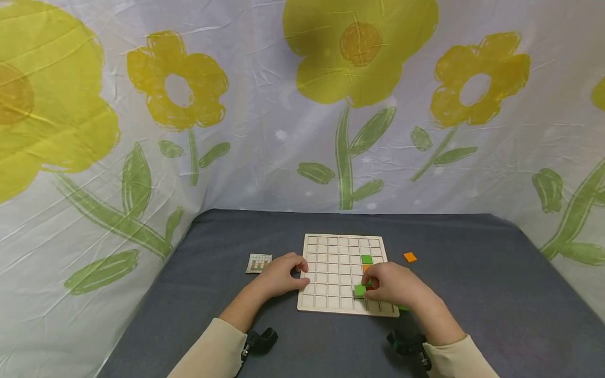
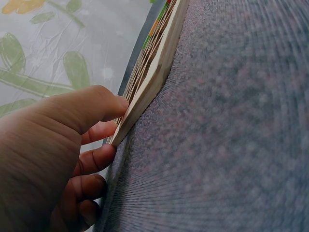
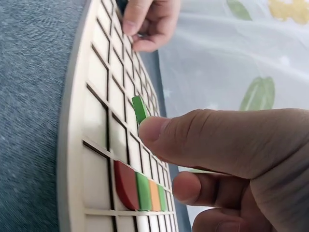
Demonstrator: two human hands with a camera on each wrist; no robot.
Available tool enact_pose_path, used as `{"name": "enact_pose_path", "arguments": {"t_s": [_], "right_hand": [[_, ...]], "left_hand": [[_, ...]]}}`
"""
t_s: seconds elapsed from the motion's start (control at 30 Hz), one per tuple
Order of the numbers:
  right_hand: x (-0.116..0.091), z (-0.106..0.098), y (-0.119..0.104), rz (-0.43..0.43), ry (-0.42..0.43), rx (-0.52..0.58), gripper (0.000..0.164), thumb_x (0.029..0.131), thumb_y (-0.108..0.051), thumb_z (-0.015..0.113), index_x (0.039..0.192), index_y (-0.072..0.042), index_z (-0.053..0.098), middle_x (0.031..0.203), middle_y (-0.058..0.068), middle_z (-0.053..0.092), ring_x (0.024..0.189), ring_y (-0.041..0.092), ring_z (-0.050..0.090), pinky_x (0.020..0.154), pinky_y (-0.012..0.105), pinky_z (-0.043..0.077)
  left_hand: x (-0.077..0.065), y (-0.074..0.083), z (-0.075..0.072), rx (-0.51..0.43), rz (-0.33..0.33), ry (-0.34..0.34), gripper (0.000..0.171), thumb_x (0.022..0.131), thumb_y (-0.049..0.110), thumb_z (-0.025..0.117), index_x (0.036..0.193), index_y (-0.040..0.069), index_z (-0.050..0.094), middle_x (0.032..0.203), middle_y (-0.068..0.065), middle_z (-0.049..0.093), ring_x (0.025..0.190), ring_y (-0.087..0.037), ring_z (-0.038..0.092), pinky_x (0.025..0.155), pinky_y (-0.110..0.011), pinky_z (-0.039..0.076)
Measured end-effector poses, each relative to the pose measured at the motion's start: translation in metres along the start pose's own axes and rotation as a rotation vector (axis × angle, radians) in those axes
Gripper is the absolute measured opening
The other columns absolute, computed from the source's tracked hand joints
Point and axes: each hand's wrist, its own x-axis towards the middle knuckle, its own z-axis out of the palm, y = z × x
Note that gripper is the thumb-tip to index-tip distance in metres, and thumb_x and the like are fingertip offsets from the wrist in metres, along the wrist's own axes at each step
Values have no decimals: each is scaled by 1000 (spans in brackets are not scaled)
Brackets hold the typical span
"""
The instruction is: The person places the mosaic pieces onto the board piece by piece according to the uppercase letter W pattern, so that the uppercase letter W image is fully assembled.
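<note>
A wooden grid board point(image 1: 326, 274) lies on the dark cloth. At its left edge rests my left hand point(image 1: 282, 274), thumb and fingertips touching the rim, fingers loosely bent and spread along it. Over the board's lower right part, my right hand point(image 1: 394, 283) pinches a small green tile point(image 3: 139, 109) between thumb and fingertips; the tile stands tilted over the squares in the right wrist view. Just beside it, a column of tiles lies in the grid: a red tile point(image 3: 126, 186), a green tile point(image 3: 143, 191), an orange tile point(image 3: 154, 195) and another green tile point(image 1: 366, 259).
A small printed pattern card point(image 1: 259, 263) lies left of the board. Off its right side is a loose orange tile point(image 1: 409, 256). Something green point(image 1: 403, 308) peeks out under the right wrist. Behind the table hangs a flowered curtain point(image 1: 264, 131).
</note>
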Motion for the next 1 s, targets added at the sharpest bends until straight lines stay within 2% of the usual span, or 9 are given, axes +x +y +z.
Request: {"name": "enact_pose_path", "arguments": {"t_s": [0.5,1.0], "right_hand": [[7,16,-1,45,47,-122,15,80,-16,87,87,-17,74,72,-11,57,66,10,50,63,33,44],[7,13,0,-7,19,-93,23,82,-12,85,104,-15,81,84,-10,67,67,9,51,62,31,44]], "left_hand": [[0,2,0,12,-25,-8,18,91,35,76,100,26,65,94,8,52,82,-12,50,74,-34,41],[0,2,-1,-1,-20,-5,17,91,34,77,101,25,65,94,9,52,83,-12,51,76,-34,43]]}}
